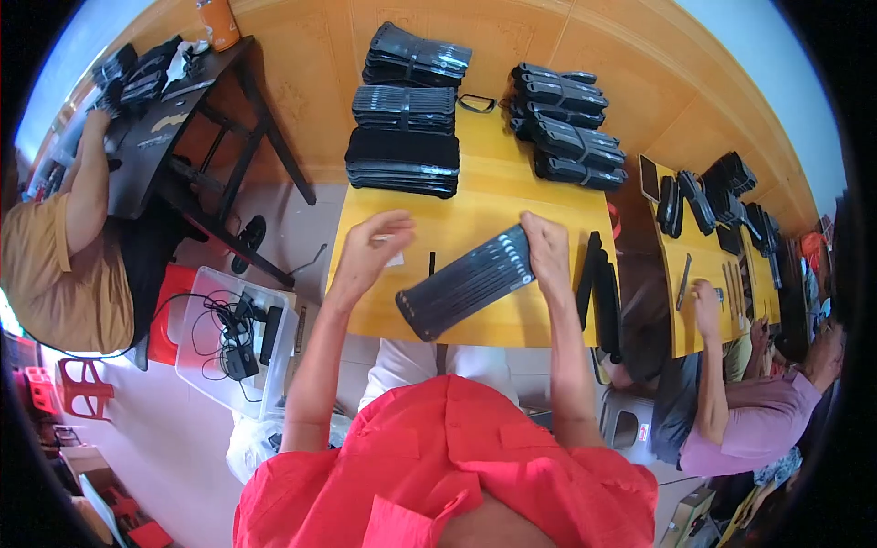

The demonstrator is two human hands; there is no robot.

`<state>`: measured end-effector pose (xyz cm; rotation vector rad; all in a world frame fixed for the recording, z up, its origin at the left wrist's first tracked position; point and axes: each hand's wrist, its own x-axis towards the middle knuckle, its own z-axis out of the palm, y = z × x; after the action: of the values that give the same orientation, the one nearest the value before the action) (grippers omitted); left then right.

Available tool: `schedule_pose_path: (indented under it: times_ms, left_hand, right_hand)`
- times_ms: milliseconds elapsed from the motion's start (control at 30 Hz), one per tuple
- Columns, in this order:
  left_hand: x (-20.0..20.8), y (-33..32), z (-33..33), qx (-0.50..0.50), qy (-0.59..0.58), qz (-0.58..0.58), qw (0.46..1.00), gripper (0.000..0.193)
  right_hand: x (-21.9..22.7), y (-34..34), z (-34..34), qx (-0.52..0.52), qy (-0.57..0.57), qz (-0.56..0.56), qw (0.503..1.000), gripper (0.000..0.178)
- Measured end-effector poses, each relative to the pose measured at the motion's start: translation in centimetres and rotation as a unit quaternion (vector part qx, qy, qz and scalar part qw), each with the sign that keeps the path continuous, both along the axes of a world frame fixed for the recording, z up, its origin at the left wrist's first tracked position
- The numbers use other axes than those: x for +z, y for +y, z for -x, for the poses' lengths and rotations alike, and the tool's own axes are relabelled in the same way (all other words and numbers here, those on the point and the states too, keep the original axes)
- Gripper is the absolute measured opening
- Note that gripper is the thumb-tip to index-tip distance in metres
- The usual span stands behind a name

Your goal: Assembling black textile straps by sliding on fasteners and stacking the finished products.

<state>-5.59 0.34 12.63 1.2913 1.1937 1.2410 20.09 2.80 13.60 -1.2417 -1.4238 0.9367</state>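
Note:
My right hand (546,248) is closed on the upper right end of a bundle of flat black strips (468,285), stacked with their edges showing as ridges. The bundle is tilted, its far end lower left, above the near edge of the yellow table (498,205). To its left, my left hand (367,254) is raised with fingers apart and nothing visible in it. By that hand lies a small white piece (396,260). A short black stick (432,264) shows between the left hand and the bundle.
Stacked black bundles (402,163) stand at the back left, banded ones (577,151) at the back right. Long black pieces (599,297) lie along the right edge. A clear bin (212,342) with cables is on the left. Co-workers sit at a dark table (146,173) and another yellow table (708,310).

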Motion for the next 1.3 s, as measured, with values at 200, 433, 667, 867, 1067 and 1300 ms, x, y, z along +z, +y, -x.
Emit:
schedule_pose_path:
  times_ms: [200,433,667,867,1067,1300]
  left_hand:
    - [3.0,2.4,-4.2,-0.328,0.078,-0.002,0.941,0.034]
    - [1.0,2.2,-2.7,0.002,-0.305,-0.022,0.952,0.018]
    - [-1.9,1.6,-2.6,0.145,-0.343,0.058,0.926,0.017]
    - [-1.4,5.7,2.5,0.121,-0.198,0.023,0.972,0.016]
    - [-0.9,13.9,6.8,0.17,-0.022,0.015,0.985,0.013]
    - [-1.5,18.1,7.8,0.256,0.093,0.002,0.962,0.016]
  right_hand:
    - [5.8,2.4,3.5,0.196,-0.155,-0.08,0.965,0.028]
    - [-3.1,-0.8,0.3,0.147,0.087,0.103,0.98,0.054]
    - [-4.4,-2.0,3.0,0.088,0.327,0.157,0.928,0.025]
    - [-3.2,3.3,3.8,0.007,0.166,0.126,0.978,0.018]
    - [-2.1,11.9,6.5,-0.023,0.121,0.078,0.989,0.035]
    - [-3.7,17.8,8.4,-0.045,0.013,0.085,0.995,0.033]
